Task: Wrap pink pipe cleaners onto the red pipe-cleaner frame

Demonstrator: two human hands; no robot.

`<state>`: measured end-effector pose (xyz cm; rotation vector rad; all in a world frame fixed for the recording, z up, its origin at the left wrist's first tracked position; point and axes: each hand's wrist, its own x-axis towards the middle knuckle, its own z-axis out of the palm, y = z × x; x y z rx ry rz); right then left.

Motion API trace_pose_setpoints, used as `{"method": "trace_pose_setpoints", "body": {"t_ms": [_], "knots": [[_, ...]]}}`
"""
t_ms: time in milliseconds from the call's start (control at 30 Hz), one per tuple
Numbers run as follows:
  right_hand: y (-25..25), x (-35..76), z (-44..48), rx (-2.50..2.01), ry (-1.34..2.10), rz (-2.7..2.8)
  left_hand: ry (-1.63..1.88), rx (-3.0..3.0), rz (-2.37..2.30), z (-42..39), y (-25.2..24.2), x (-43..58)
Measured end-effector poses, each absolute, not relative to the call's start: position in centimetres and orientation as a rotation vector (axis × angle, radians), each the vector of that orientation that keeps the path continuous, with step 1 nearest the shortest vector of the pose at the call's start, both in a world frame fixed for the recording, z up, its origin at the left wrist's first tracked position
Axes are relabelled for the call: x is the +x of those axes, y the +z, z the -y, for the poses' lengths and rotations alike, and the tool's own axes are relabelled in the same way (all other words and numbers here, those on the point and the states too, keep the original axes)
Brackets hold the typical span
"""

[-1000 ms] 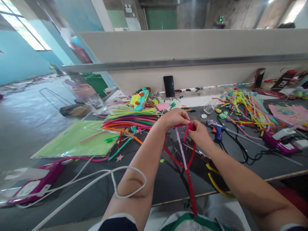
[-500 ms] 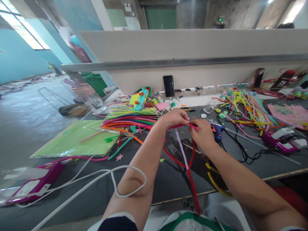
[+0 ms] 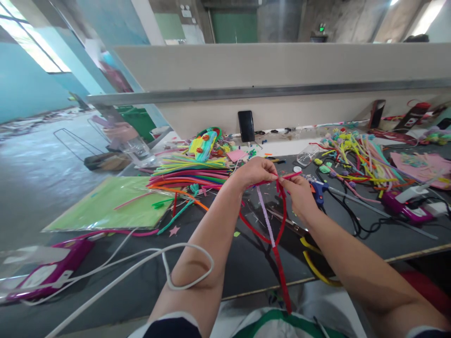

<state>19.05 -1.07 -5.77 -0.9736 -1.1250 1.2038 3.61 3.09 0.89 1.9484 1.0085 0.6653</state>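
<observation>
Above the middle of the table, my left hand (image 3: 259,171) and my right hand (image 3: 293,190) pinch red pipe cleaners (image 3: 282,268) with their fingertips nearly touching. A pinkish-red end (image 3: 293,175) sticks out to the right above my right fingers. Below the hands, the red stems curve into a loop and join into one thick red stalk reaching toward my lap. A lilac pipe cleaner (image 3: 265,212) runs down the inside of the loop to that joint. Exactly how the stems cross between my fingertips is hidden.
Bundled pipe cleaners (image 3: 190,177) lie left of my hands, beside a green sheet pack (image 3: 109,202). A blue glue gun (image 3: 319,191) with black cord rests at right. A phone (image 3: 245,126) leans on the divider. A white cable (image 3: 127,277) crosses my left forearm. Purple power strips (image 3: 405,206) sit rightward.
My right fingers have opened out slightly and shifted their hold. The pinkish-red end now points further right and up, and more red stem shows between the hands. My left hand stays nearly still.
</observation>
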Motion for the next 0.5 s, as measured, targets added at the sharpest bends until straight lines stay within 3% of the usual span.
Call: {"method": "trace_pose_setpoints", "body": {"t_ms": [167,333,400,500], "knots": [[-5.3,18.7,1.4,-0.865,1.589,0.717,0.679,1.934,-1.013,-2.6,1.5,3.8],[-5.1,19.3,1.0,-0.890,1.828,0.717,0.615,1.873,-1.009,-2.7,1.8,3.1],[-4.9,19.9,0.6,-0.924,1.614,0.820,0.613,1.836,-1.023,-2.9,1.8,2.8],[-4.4,21.0,0.4,-0.985,0.886,1.031,0.609,1.843,-1.068,-3.0,1.7,2.6]]}}
